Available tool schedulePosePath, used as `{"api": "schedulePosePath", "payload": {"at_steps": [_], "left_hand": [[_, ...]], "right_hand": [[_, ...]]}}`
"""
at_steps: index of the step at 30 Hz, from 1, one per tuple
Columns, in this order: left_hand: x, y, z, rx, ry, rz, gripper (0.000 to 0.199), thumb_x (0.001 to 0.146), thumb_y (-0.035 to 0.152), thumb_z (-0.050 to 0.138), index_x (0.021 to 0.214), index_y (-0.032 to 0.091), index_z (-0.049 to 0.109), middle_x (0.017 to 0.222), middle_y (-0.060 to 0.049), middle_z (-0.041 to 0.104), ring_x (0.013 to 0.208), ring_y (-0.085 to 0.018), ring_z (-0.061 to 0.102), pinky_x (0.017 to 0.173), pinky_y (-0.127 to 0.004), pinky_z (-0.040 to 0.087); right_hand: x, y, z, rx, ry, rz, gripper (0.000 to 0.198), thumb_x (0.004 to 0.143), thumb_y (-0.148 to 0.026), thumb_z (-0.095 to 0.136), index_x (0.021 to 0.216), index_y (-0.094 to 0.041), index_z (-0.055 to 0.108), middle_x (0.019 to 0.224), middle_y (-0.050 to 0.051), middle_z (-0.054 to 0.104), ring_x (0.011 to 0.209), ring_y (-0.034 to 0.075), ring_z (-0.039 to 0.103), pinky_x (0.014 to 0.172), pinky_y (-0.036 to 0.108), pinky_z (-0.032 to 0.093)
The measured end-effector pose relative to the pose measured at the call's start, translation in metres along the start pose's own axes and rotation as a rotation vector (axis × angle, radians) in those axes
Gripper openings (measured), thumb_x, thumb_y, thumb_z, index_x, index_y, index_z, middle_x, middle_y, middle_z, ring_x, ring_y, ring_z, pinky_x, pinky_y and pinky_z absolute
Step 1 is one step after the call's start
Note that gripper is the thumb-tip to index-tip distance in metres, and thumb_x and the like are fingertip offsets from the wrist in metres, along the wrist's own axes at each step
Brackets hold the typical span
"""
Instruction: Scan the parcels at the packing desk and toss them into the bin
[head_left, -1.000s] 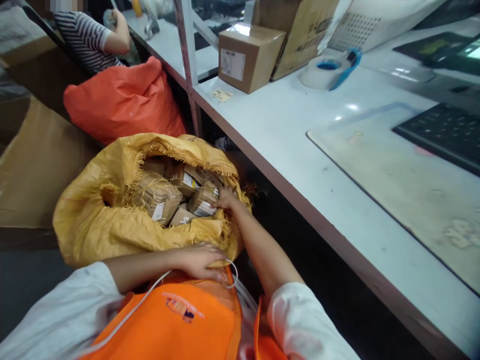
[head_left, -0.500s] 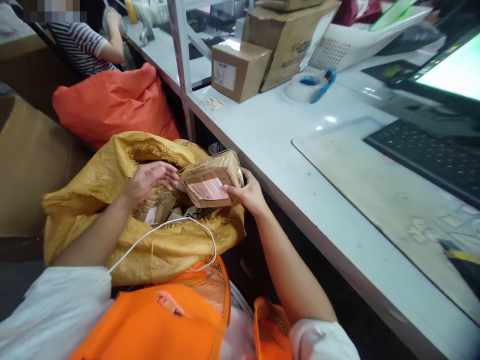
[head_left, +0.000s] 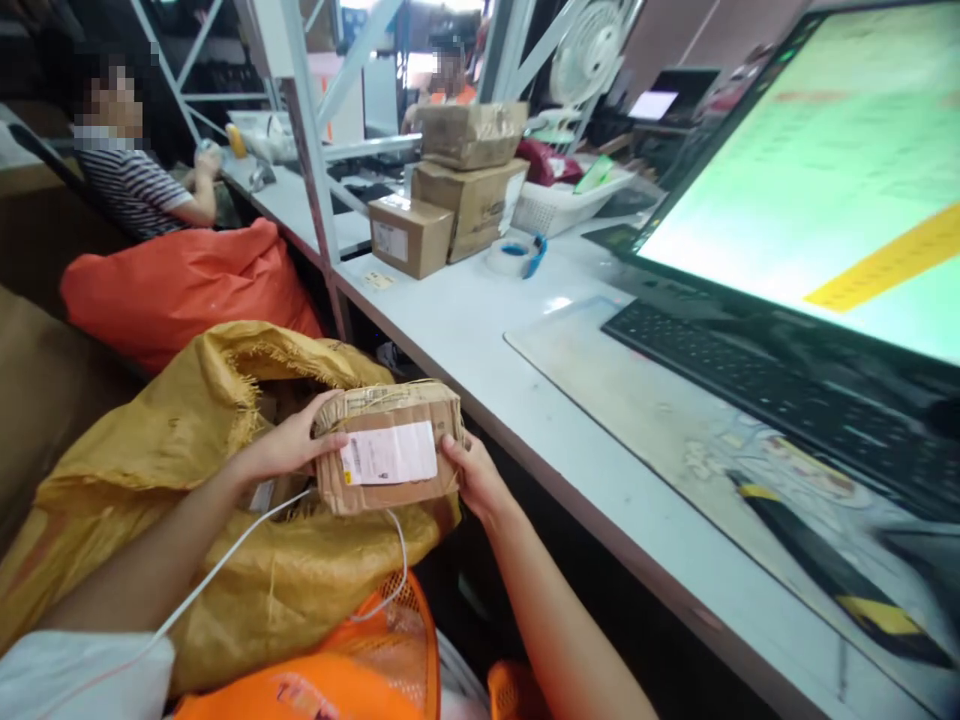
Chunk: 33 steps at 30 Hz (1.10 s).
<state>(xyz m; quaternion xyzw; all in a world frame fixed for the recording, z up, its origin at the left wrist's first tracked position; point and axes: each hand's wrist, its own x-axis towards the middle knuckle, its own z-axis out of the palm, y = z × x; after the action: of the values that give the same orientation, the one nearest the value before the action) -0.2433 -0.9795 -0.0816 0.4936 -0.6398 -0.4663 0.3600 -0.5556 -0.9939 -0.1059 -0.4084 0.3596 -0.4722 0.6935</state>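
Observation:
Between both hands is a taped brown cardboard box [head_left: 390, 495], its white shipping label [head_left: 390, 455] facing me. My left hand [head_left: 304, 437] grips the box's left end, thumb on the front by the label. On the right end, my right hand [head_left: 474, 470] is closed with its thumb on the front face. The box is held over the opening of a yellow woven sack [head_left: 225, 560], whose contents are mostly hidden behind it. A thin white cord [head_left: 225, 560] runs across the sack's front.
A white table [head_left: 465, 340] runs along the right, with stacked cartons [head_left: 472, 210], a tape roll [head_left: 510, 256], a keyboard [head_left: 720, 390] and a monitor [head_left: 825, 180]. Beyond the yellow sack lies a red sack [head_left: 187, 290]. A person in a striped shirt [head_left: 142, 190] sits at far left.
My left hand, free and open before, has taken hold of the box's left end. The box has turned so its label faces me squarely. My view has tilted up, showing more of the monitor.

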Motion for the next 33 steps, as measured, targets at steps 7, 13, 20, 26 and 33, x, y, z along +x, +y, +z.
{"api": "schedulePosePath", "payload": {"at_steps": [7,13,20,26,33], "left_hand": [[0.016,0.013,0.014,-0.128,0.129,0.181,0.088,0.08,0.059,0.085,0.149,0.024,0.042,0.15,-0.015,0.056,0.135,-0.033,0.059,0.116,-0.044,0.048],[0.012,0.056,0.003,0.217,0.32,0.375,0.074,0.084,0.055,0.082,0.144,0.026,0.05,0.147,-0.011,0.059,0.135,-0.032,0.058,0.119,-0.043,0.044],[0.035,0.106,0.026,0.395,0.246,0.491,0.071,0.087,0.06,0.077,0.144,0.025,0.053,0.142,-0.012,0.062,0.129,-0.032,0.062,0.117,-0.046,0.047],[0.058,0.125,0.002,0.489,-0.049,0.373,0.108,0.079,0.063,0.082,0.166,0.027,0.029,0.169,-0.017,0.037,0.151,-0.037,0.045,0.127,-0.052,0.035],[0.08,0.129,-0.013,0.312,-0.473,0.071,0.066,0.092,0.064,0.065,0.141,0.02,0.061,0.104,-0.01,0.076,0.089,-0.025,0.074,0.075,-0.031,0.059]], "right_hand": [[-0.024,-0.019,-0.007,-0.275,-0.114,-0.237,0.102,0.075,-0.067,0.087,0.158,-0.028,0.044,0.164,0.013,0.048,0.151,0.034,0.045,0.127,0.054,0.034],[-0.055,-0.106,-0.042,-0.656,-0.039,-0.357,0.1,0.081,-0.074,0.078,0.165,-0.037,0.037,0.173,0.012,0.033,0.159,0.036,0.033,0.128,0.061,0.029],[-0.026,-0.153,-0.008,-0.991,-0.178,-0.504,0.101,0.067,-0.063,0.093,0.155,-0.032,0.056,0.162,0.012,0.045,0.15,0.036,0.044,0.127,0.053,0.035],[-0.008,-0.167,-0.03,-0.853,0.039,-0.442,0.072,0.069,-0.055,0.091,0.133,-0.027,0.073,0.129,0.007,0.072,0.124,0.032,0.064,0.115,0.049,0.047],[0.023,-0.19,-0.053,-0.419,0.302,-0.243,0.066,0.072,-0.068,0.082,0.121,-0.025,0.071,0.113,0.007,0.077,0.093,0.026,0.071,0.067,0.033,0.059]]}}
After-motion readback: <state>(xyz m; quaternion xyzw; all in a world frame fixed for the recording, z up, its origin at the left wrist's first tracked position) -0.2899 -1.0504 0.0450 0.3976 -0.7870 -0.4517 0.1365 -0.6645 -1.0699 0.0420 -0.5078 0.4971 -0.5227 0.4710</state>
